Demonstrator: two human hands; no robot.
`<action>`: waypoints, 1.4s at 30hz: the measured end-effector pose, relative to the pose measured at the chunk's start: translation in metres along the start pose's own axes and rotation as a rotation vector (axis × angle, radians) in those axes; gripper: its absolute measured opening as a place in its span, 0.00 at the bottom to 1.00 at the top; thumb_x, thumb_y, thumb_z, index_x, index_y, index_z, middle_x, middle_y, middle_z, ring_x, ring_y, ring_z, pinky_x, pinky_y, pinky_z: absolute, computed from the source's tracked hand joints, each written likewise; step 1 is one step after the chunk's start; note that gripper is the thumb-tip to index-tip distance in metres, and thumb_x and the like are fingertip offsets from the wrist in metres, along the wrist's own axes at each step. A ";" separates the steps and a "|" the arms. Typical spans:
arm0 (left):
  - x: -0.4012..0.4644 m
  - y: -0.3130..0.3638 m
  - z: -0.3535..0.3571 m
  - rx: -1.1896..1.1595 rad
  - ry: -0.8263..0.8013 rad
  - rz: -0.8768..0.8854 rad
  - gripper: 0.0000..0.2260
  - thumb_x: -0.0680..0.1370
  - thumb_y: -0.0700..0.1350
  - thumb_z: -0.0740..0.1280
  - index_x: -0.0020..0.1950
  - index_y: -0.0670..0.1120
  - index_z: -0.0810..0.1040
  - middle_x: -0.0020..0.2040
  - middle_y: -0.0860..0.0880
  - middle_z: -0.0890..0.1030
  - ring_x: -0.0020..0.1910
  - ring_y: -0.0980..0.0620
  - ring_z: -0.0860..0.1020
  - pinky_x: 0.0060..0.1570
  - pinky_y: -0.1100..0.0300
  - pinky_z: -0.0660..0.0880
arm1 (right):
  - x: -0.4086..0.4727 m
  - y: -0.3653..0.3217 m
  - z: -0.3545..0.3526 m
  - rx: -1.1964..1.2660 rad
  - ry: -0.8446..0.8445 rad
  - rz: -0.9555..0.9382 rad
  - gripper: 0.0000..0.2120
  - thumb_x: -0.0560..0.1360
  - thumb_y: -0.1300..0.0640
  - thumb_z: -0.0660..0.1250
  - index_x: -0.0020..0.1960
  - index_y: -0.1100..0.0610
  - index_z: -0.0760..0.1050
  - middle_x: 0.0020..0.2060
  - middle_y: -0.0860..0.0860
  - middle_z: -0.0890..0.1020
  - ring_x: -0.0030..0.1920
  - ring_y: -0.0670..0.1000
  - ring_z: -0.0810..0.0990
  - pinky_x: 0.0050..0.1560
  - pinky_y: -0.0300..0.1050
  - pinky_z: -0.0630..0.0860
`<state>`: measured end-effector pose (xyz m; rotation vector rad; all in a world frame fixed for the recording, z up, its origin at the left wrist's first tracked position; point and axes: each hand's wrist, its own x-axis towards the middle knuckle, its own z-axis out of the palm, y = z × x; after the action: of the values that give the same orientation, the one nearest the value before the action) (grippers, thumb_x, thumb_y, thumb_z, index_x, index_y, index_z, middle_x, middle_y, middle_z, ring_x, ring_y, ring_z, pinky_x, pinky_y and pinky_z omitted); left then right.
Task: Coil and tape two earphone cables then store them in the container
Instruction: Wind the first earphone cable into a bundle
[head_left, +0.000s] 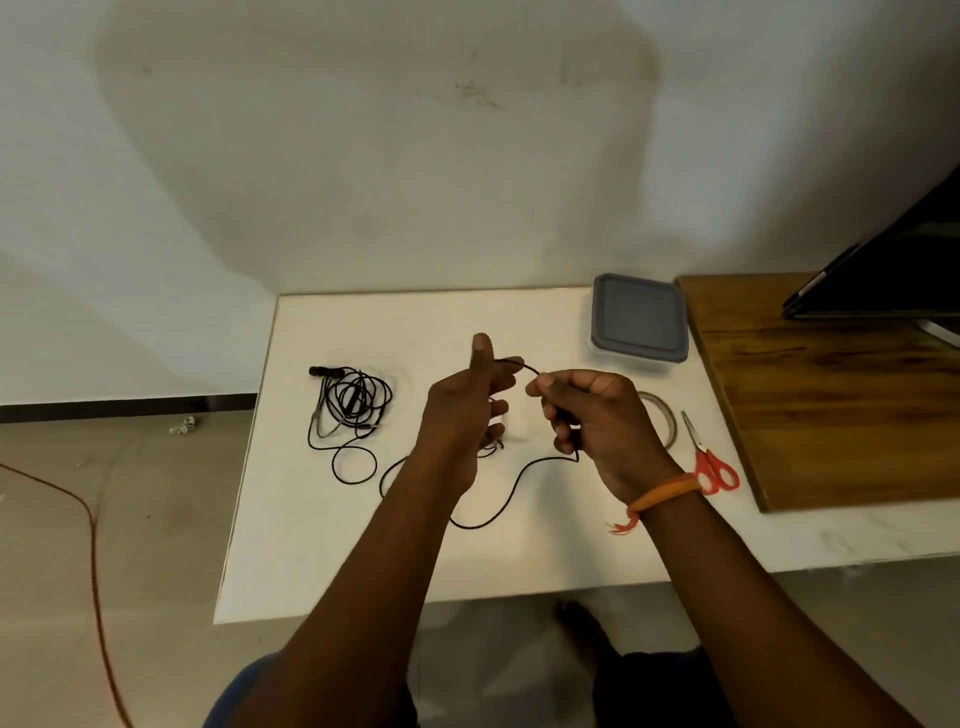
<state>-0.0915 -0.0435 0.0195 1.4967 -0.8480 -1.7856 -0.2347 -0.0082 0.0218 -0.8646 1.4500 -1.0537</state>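
Above the middle of the white table (322, 545), both my hands hold one black earphone cable (511, 486). My left hand (462, 415) stands upright with the thumb up, and the cable runs over its fingers. My right hand (592, 415) pinches the cable between thumb and forefinger; from it the slack loops down onto the table. A second black earphone cable (353, 410) lies in a loose tangle at the left. The clear container with a grey lid (640, 318) stands shut at the back right. A tape roll (662, 415) lies partly hidden behind my right hand.
Red-handled scissors (709, 457) lie right of the tape. A wooden board (831, 395) adjoins the table on the right, with a dark screen (893, 270) on it. An orange cord (93, 545) runs over the floor at the left.
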 end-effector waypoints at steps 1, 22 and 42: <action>0.000 0.000 0.000 0.023 -0.014 0.051 0.20 0.77 0.64 0.62 0.53 0.52 0.85 0.52 0.53 0.84 0.46 0.52 0.76 0.44 0.60 0.73 | 0.000 -0.001 0.002 -0.002 -0.009 -0.008 0.10 0.78 0.56 0.66 0.47 0.62 0.82 0.31 0.53 0.76 0.28 0.50 0.69 0.27 0.42 0.67; 0.043 0.018 0.006 -0.303 0.159 0.145 0.12 0.80 0.54 0.64 0.54 0.49 0.82 0.43 0.55 0.83 0.35 0.55 0.70 0.35 0.62 0.67 | 0.022 0.008 -0.021 -0.100 -0.178 0.022 0.11 0.80 0.57 0.63 0.47 0.60 0.82 0.34 0.54 0.82 0.36 0.51 0.81 0.44 0.48 0.77; 0.039 0.021 -0.009 -0.376 0.115 0.175 0.06 0.79 0.46 0.67 0.46 0.48 0.83 0.46 0.51 0.81 0.37 0.54 0.71 0.36 0.61 0.68 | 0.024 0.010 -0.009 -0.228 -0.243 0.012 0.13 0.80 0.54 0.62 0.48 0.61 0.82 0.37 0.55 0.84 0.39 0.51 0.82 0.48 0.50 0.77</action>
<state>-0.0860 -0.0879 0.0131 1.2270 -0.5313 -1.6062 -0.2463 -0.0256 0.0044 -1.1046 1.3821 -0.7536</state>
